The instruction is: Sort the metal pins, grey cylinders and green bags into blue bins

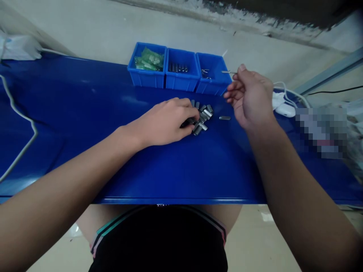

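Note:
My left hand [167, 121] rests on the blue table with its fingers curled at the left side of a pile of small metal pieces [204, 115]; what lies under the fingertips is hidden. Between the thumb and fingers of my right hand [249, 90] is a thin metal pin [229, 71], pointing left over the right blue bin [214, 85]. A few small metal parts lie inside that bin. One single metal piece [225, 118] lies apart, to the right of the pile.
The middle blue bin [181, 82] holds several metal cylinders, and the left blue bin [147, 79] holds green plastic packets. A white cable [34, 128] crosses the table's left side. At the right are a white plug [285, 110] and plastic bags [356, 139].

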`<action>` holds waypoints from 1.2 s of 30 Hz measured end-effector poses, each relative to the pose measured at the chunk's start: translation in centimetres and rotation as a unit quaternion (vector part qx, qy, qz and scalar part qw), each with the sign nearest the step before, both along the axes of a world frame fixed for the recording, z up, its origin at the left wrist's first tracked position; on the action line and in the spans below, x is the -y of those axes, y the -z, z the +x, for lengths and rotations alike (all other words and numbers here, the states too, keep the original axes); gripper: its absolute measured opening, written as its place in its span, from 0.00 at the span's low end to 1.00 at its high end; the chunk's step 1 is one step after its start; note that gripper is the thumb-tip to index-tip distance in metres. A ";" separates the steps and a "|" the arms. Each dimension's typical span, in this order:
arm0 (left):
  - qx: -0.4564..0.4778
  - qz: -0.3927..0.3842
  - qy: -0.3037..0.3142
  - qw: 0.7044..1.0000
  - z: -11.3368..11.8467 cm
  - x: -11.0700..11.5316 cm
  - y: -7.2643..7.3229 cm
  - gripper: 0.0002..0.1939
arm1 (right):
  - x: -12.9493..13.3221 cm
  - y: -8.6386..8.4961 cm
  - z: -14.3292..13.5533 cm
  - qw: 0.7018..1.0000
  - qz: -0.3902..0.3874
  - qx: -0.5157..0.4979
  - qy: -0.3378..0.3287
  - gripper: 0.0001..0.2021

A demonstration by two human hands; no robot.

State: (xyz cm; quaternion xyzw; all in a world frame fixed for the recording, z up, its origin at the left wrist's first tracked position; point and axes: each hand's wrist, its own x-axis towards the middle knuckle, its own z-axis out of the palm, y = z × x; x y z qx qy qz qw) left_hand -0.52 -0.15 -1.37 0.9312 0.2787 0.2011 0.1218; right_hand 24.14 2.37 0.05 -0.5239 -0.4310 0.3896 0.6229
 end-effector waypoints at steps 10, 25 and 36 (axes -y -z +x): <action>-0.006 -0.011 -0.009 1.000 -0.3 -0.2 -0.7 0.16 | 0.0 -1.2 -0.5 0.991 -0.114 -0.069 -0.001 0.17; -0.091 -0.065 -0.042 0.993 -2.1 -1.5 -2.0 0.17 | -1.8 1.5 1.3 0.994 -0.102 0.007 -0.028 0.24; -0.080 -0.077 -0.027 0.993 -2.5 -1.9 -1.7 0.13 | -2.2 1.9 1.7 0.994 -0.090 0.050 -0.046 0.24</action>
